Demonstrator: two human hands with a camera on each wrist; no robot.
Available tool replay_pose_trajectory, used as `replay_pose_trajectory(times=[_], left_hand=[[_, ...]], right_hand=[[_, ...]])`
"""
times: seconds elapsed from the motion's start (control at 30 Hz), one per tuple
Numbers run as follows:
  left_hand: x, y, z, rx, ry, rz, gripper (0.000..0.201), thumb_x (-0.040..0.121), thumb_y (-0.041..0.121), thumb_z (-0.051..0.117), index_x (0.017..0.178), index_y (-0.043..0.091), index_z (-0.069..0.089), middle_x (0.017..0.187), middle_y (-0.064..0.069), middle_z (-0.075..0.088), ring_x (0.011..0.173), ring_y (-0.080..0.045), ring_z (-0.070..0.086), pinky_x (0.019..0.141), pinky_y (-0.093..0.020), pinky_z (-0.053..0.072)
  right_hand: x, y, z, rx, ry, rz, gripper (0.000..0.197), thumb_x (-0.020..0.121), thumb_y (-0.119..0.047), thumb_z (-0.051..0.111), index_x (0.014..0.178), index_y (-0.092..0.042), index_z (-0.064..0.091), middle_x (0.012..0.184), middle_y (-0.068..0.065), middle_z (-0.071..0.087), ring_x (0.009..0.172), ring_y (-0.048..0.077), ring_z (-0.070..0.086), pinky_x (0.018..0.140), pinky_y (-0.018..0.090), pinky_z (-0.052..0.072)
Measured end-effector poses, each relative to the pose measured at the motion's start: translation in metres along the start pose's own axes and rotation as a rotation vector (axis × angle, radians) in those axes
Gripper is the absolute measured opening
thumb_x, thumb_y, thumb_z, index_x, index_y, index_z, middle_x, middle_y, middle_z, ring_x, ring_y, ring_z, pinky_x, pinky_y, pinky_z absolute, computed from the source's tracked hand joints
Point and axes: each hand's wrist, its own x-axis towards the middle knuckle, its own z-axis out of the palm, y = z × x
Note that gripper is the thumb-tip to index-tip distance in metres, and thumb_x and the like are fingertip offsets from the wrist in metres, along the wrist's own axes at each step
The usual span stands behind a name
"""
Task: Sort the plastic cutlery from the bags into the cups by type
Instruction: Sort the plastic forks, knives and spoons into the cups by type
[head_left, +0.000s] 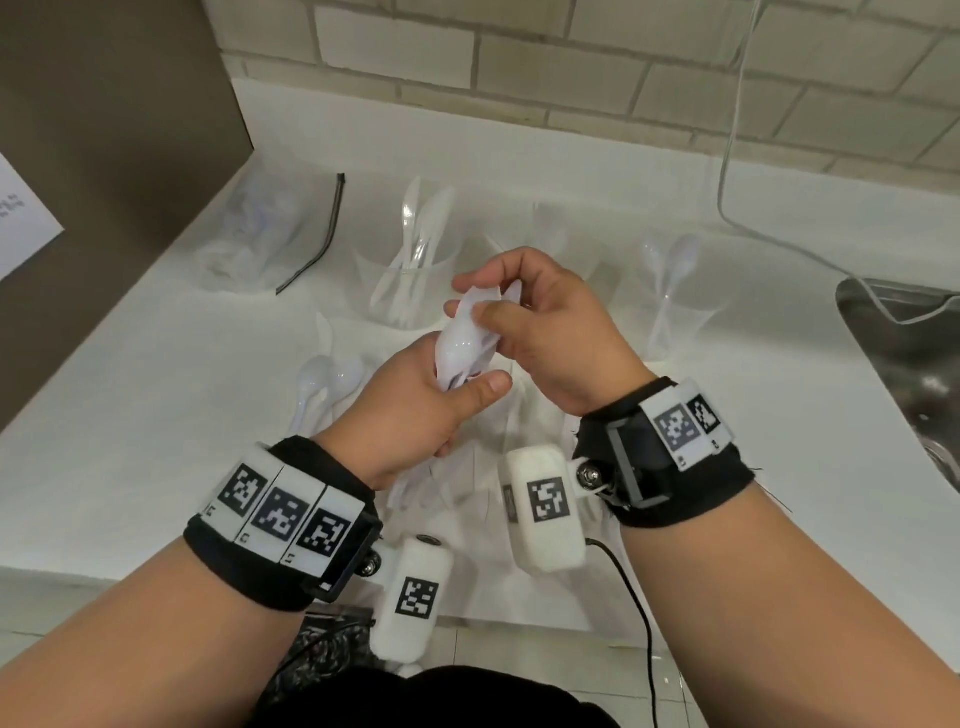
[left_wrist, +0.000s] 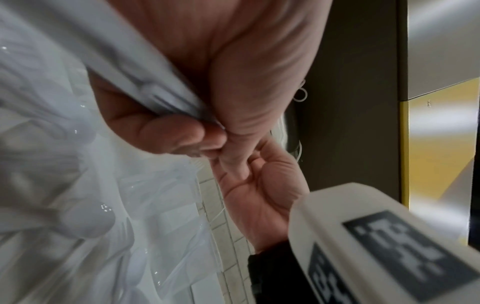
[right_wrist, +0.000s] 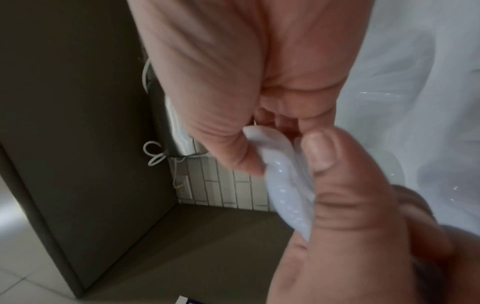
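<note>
I hold a bunch of white plastic spoons (head_left: 467, 338) over the white counter (head_left: 156, 415). My left hand (head_left: 457, 387) grips the handles (left_wrist: 158, 94) from below. My right hand (head_left: 483, 309) pinches the stacked bowls (right_wrist: 283, 185) at the top between thumb and fingers. Behind stand clear cups: one at the left (head_left: 405, 306) holds white knives, and one at the right (head_left: 670, 322) holds two spoons. A third cup (head_left: 597, 260) is partly hidden by my right hand. Loose spoons (head_left: 332, 379) lie on the counter by my left hand.
A clear zip bag (head_left: 249, 234) with more cutlery lies at the back left beside a brown panel (head_left: 104, 156). More clear plastic and cutlery (head_left: 467, 488) lie under my wrists. A steel sink (head_left: 909, 364) is at the right, and a thin cable (head_left: 727, 182) hangs down the tiled wall.
</note>
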Motion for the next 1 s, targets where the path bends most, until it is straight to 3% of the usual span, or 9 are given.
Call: replay_pose_trajectory(times=[0.1,0.23,0.33,0.5,0.57,0.67,0.87,0.93,1.0], left_hand=[[-0.002,0.001,0.004,-0.063,-0.040,-0.023,0.030,0.088,0.029,0.065,0.111,0.011,0.056,0.066,0.000,0.045,0.042,-0.009,0.037,0.040,-0.024,0.034],[-0.007,0.004,0.009,-0.054,-0.057,-0.004,0.012,0.087,0.024,0.066,0.096,0.026,0.058,0.054,0.011,0.053,0.040,-0.007,0.039,0.038,-0.023,0.036],[-0.008,0.004,0.009,-0.059,-0.031,-0.022,0.012,0.085,0.024,0.069,0.089,0.024,0.058,0.048,0.011,0.051,0.041,-0.007,0.043,0.039,-0.023,0.039],[-0.004,0.003,0.009,0.051,0.026,-0.039,0.045,0.076,0.024,0.072,0.113,0.008,0.052,0.071,-0.002,0.057,0.041,-0.002,0.048,0.037,-0.020,0.036],[-0.004,0.003,0.012,0.099,0.047,-0.046,0.052,0.073,0.017,0.075,0.115,0.009,0.044,0.082,0.000,0.056,0.054,-0.002,0.053,0.040,-0.015,0.036],[-0.006,0.003,0.013,0.156,0.025,-0.071,0.077,0.071,0.019,0.080,0.128,0.019,0.027,0.094,0.000,0.056,0.067,-0.009,0.059,0.048,-0.021,0.042],[-0.014,0.007,0.018,0.289,-0.102,-0.089,0.067,0.085,0.027,0.067,0.135,0.022,0.022,0.086,-0.004,0.064,0.055,-0.016,0.061,0.049,-0.031,0.051],[-0.013,0.006,0.020,0.302,-0.121,-0.118,0.061,0.089,0.029,0.060,0.137,0.020,0.023,0.080,-0.003,0.060,0.048,-0.015,0.055,0.044,-0.028,0.045],[-0.012,0.007,0.022,0.315,-0.123,-0.121,0.059,0.091,0.028,0.057,0.138,0.021,0.021,0.075,-0.003,0.057,0.044,-0.011,0.050,0.042,-0.025,0.040]], right_hand=[[-0.009,0.000,-0.004,0.123,-0.065,0.052,0.026,0.094,0.009,0.040,0.105,-0.010,0.055,0.112,0.015,0.065,0.105,0.026,0.065,0.088,0.039,0.054],[-0.018,0.000,-0.003,-0.012,-0.162,0.060,0.023,0.101,-0.009,0.039,0.105,-0.010,0.061,0.112,0.014,0.067,0.100,0.028,0.062,0.091,0.047,0.048],[-0.023,-0.003,-0.001,-0.068,-0.149,0.066,0.029,0.101,-0.026,0.040,0.108,-0.010,0.063,0.115,0.016,0.066,0.101,0.034,0.061,0.091,0.048,0.049],[-0.031,-0.009,0.005,-0.450,-0.107,0.061,0.040,0.085,-0.048,0.063,0.122,-0.035,0.054,0.095,-0.012,0.057,0.080,0.002,0.058,0.073,0.021,0.049],[-0.031,-0.006,0.007,-0.509,-0.092,0.055,0.039,0.082,-0.046,0.068,0.115,-0.032,0.054,0.094,-0.013,0.058,0.079,0.006,0.060,0.072,0.024,0.053],[-0.031,-0.003,0.004,-0.480,-0.024,0.077,0.033,0.081,-0.042,0.071,0.101,-0.024,0.054,0.089,-0.005,0.061,0.072,0.011,0.058,0.061,0.026,0.046],[-0.033,-0.006,-0.013,-0.439,0.106,0.077,0.013,0.086,-0.021,0.064,0.090,-0.017,0.051,0.075,0.006,0.062,0.040,0.008,0.050,0.039,0.021,0.037],[-0.035,-0.008,-0.018,-0.407,0.126,0.077,0.012,0.086,-0.021,0.064,0.089,-0.017,0.053,0.071,0.005,0.061,0.039,0.013,0.051,0.038,0.022,0.037],[-0.038,-0.009,-0.019,-0.363,0.132,0.065,0.023,0.082,-0.030,0.070,0.099,-0.021,0.056,0.082,0.004,0.064,0.042,0.013,0.055,0.039,0.021,0.039]])
